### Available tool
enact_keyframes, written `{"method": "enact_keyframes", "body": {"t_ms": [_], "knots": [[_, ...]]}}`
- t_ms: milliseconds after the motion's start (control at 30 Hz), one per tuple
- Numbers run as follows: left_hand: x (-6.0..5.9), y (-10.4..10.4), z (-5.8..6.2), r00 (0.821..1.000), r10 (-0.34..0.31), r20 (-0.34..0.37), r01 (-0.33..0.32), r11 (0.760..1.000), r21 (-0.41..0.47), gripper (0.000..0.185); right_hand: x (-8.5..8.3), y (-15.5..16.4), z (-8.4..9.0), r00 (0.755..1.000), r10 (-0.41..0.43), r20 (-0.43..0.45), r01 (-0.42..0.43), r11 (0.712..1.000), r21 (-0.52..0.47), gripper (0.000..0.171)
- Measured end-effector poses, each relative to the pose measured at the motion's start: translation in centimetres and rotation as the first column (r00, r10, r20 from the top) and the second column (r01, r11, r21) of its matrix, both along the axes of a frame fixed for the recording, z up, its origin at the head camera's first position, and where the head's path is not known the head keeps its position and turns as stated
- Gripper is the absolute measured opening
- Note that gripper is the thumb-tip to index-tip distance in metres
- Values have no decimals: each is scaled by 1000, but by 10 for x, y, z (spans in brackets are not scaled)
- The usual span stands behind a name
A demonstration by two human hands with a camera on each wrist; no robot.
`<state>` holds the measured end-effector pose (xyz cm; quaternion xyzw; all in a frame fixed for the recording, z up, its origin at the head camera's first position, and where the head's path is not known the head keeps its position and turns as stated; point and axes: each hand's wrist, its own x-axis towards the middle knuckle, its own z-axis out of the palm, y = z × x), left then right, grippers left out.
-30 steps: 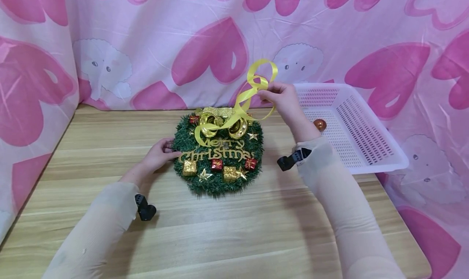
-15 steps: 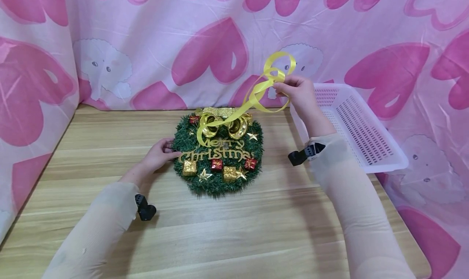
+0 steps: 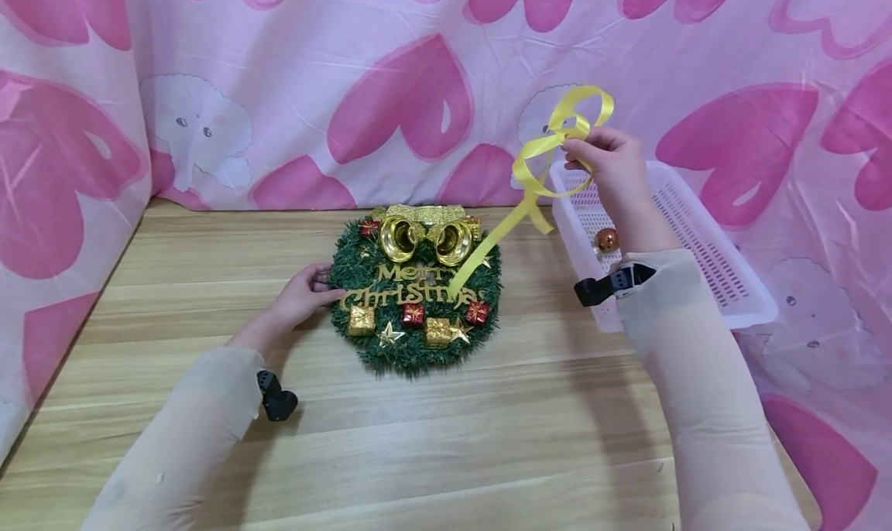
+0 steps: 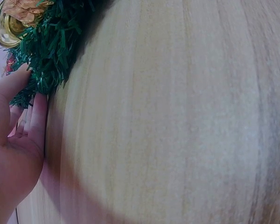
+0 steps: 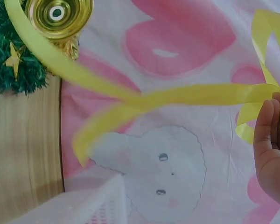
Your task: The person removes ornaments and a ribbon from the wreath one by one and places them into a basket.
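A green Christmas wreath (image 3: pixel 415 287) with gold bells (image 3: pixel 425 237), gold "Merry Christmas" lettering and small gift boxes lies flat on the wooden table (image 3: pixel 418 438). My left hand (image 3: pixel 305 289) rests against its left edge, fingers touching the green needles (image 4: pixel 46 60). My right hand (image 3: pixel 606 155) is raised above the white basket and pinches a curled yellow ribbon (image 3: pixel 540 176). The ribbon's long tail hangs down to the wreath's right side. In the right wrist view the ribbon (image 5: pixel 177 98) stretches across in front of the fingers (image 5: pixel 270 135).
A white perforated plastic basket (image 3: pixel 697 252) sits at the table's right rear with a small copper bauble (image 3: pixel 607 240) inside. Pink heart-print cloth (image 3: pixel 418 90) walls in the back and both sides.
My right hand has carried the ribbon up and to the right, from above the bells to over the basket. The ribbon has come off the bells. The left hand has stayed put.
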<state>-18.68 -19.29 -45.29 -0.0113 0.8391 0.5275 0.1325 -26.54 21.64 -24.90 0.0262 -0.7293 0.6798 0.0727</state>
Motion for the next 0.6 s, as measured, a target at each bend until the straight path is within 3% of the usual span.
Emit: {"method": "enact_keyframes", "body": {"t_ms": [300, 600], "knots": [[0, 0, -2, 1000, 4, 3, -4, 1000, 4, 71, -1, 19, 3, 999, -37, -33, 36, 999, -14, 3], [1, 2, -3, 1000, 0, -10, 0, 1000, -12, 70, 1, 51, 17, 992, -124, 15, 125, 987, -100, 6]]}}
